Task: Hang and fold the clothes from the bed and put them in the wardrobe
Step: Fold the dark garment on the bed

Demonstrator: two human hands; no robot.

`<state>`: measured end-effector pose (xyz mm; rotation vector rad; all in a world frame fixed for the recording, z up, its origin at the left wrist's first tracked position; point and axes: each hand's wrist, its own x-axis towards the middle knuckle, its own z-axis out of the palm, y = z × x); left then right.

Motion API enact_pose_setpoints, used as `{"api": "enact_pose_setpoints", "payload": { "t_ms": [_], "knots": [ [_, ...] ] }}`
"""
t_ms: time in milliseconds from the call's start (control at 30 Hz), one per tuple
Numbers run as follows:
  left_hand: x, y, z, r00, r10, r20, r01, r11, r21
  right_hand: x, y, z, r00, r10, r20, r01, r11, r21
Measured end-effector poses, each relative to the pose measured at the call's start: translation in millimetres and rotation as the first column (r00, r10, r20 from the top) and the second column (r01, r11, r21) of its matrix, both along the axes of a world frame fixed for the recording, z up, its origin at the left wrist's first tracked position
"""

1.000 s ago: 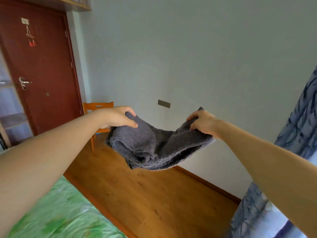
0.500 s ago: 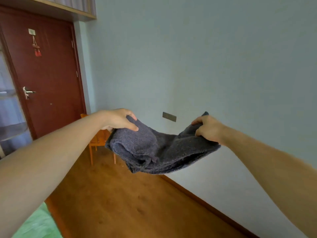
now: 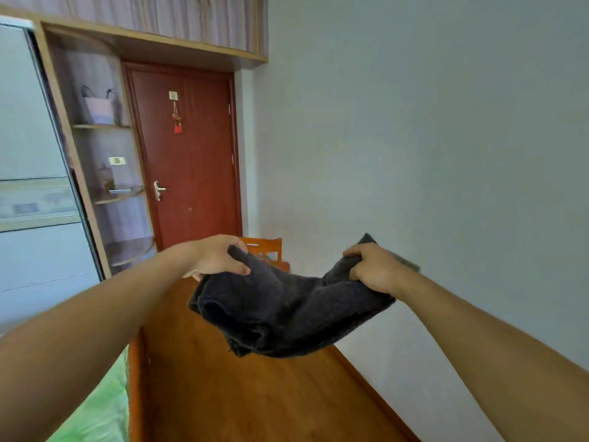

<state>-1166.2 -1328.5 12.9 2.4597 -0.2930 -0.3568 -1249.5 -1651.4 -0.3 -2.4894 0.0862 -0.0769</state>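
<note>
The dark grey fleecy garment [image 3: 287,314] hangs in the air between our two hands, folded over on itself into a thick bundle that sags in the middle. It touches neither the bed nor the floor.

Our left hand [image 3: 216,260] takes one end, with the cloth caught between thumb and curled fingers, so its grip is closed on the fabric. Our right hand [image 3: 373,269] bunches the opposite end, fingers wrapped round a raised corner, and that grip is closed on the cloth too.

We judge that we hold both ends to keep the layers stacked, since a soft, heavy knit like this would likely slide open if carried by one edge. The slack in the middle suggests the hands are near enough together not to pull the fold flat.

Below the bundle lies the wooden floor [image 3: 255,393], and the green-sheeted bed [image 3: 95,406] sits at our lower left. Ahead on the left stands the wardrobe [image 3: 38,186], its pale sliding panel covering the part we can see. Beside it are the open corner shelves [image 3: 108,193], then the red door [image 3: 188,161]. An orange chair [image 3: 264,247] stands against the wall behind the garment.

Folding looks done or nearly so, and we seem to be carrying the bundle to the wardrobe. If a panel must slide, one hand has to let go, and the fold could spill.
</note>
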Motion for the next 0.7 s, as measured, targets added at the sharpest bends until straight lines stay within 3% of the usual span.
{"api": "enact_pose_setpoints", "payload": {
  "t_ms": [200,400,700],
  "knots": [
    [90,16,-4,0.98,0.194,-0.034,-0.194,0.981,0.002,157,8,-7,0.977,0.206,0.064,-0.205,0.979,-0.012],
    [187,32,9,0.934,0.356,0.025,-0.357,0.934,0.019,324,20,9,0.917,0.396,0.04,-0.397,0.917,0.028],
    [302,120,7,0.823,0.549,0.143,-0.558,0.83,0.025,521,133,18,0.798,0.599,0.065,-0.601,0.798,0.034]
  ]
}}
